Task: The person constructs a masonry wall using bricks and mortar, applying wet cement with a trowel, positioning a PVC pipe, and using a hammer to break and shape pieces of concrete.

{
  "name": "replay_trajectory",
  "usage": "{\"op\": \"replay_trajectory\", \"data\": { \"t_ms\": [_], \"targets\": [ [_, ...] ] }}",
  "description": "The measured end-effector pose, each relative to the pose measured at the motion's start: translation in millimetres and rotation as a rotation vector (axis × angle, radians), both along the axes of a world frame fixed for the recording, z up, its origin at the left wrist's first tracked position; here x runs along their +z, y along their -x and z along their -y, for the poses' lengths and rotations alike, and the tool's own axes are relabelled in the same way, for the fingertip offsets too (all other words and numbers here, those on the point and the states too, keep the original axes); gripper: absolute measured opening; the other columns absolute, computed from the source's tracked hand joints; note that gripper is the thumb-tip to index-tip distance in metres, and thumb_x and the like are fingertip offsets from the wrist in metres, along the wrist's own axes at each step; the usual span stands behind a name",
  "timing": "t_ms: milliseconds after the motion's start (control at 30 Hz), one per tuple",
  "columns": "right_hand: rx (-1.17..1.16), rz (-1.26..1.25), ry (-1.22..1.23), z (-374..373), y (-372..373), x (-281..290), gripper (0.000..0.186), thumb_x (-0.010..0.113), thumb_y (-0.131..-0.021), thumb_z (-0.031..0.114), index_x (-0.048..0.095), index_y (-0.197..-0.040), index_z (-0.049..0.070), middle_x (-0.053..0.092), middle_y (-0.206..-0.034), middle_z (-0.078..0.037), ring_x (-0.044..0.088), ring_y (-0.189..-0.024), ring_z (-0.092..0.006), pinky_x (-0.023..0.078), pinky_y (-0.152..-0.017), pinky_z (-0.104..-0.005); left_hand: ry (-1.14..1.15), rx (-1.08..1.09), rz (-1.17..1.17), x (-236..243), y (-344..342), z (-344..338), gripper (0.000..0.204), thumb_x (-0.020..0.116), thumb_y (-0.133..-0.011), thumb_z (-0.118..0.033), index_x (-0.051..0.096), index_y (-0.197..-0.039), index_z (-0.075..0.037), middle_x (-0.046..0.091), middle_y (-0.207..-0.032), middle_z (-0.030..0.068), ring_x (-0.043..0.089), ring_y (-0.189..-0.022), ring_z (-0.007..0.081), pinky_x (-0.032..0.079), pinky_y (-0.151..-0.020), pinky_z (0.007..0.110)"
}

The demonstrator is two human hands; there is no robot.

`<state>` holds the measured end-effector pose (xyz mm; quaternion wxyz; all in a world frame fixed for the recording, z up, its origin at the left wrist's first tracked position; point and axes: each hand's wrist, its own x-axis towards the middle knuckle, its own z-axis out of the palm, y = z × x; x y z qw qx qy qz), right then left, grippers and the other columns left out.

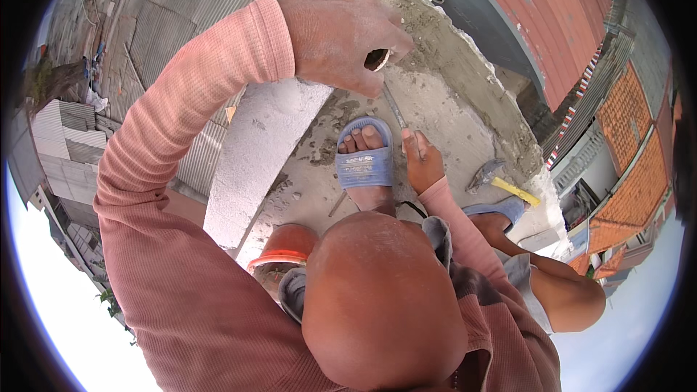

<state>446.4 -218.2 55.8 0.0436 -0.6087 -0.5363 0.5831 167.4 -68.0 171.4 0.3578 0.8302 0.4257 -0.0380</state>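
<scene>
My left hand [341, 40] is raised over the top of the concrete ledge [457, 123], its fingers curled round a short, hollow, pale tube [377, 59] with a dark opening. A thin metal rod [394, 107] runs from beneath it down to my right hand [425, 163], whose thumb and fingers close on the rod's lower end. A blue sandal [364, 167] on my foot stands just left of my right hand. Further right lies a hammer [508, 188] with a yellow handle, beside my other sandalled foot [486, 212].
A white block [254, 145] borders the ledge at left, with an orange-rimmed bucket [283, 243] below it. Damp grey mortar [414, 11] coats the far strip, which ends in a rough edge. Beyond lie corrugated roofs [167, 7], a red metal roof [530, 14] and tiled roofs [624, 120] at lower level.
</scene>
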Motion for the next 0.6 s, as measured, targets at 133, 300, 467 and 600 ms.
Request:
{"op": "replay_trajectory", "data": {
  "t_ms": [133,300,467,600],
  "targets": [
    [0.053,0.035,-0.116,-6.8,-3.2,-22.6,0.046,0.046,-0.105,0.042,0.060,-0.088,0.001,0.052,-0.066,-0.010,0.050,-0.064,-0.0199,0.044,-0.066,-0.0351,-0.120,-0.010,0.206,-3.4,1.4,-3.9,0.028,0.069,-0.072,-0.019,0.067,-0.094,-0.002,0.067,-0.096,0.0129,0.068,-0.081,0.0303,0.057,-0.073,0.041],
    [0.128,0.061,-0.045,-4.1,-6.0,-27.4,0.048,0.045,-0.105,0.043,0.062,-0.094,0.000,0.060,-0.072,-0.018,0.055,-0.067,-0.0311,0.046,-0.069,-0.0398,0.042,-0.004,0.148,1.6,2.7,-2.8,0.026,0.070,-0.072,-0.018,0.065,-0.091,-0.002,0.067,-0.097,0.0130,0.068,-0.081,0.0320,0.056,-0.072,0.042],
    [0.108,0.012,-0.032,7.4,-26.0,-14.8,0.050,0.045,-0.104,0.045,0.064,-0.094,0.000,0.062,-0.073,-0.019,0.059,-0.070,-0.0339,0.047,-0.071,-0.0430,-0.002,0.004,0.055,13.9,-5.9,-0.2,0.023,0.068,-0.075,-0.016,0.066,-0.094,-0.002,0.067,-0.110,0.0154,0.068,-0.094,0.0349,0.056,-0.081,0.042],
    [0.076,0.001,0.014,8.0,-14.2,-10.4,0.049,0.048,-0.104,0.044,0.064,-0.093,-0.001,0.062,-0.072,-0.016,0.056,-0.068,-0.0289,0.046,-0.070,-0.0409,0.115,0.007,0.032,19.9,-5.1,-4.6,0.025,0.067,-0.076,-0.015,0.066,-0.098,-0.003,0.066,-0.116,0.0160,0.067,-0.100,0.0355,0.055,-0.086,0.043]
  ]
}}
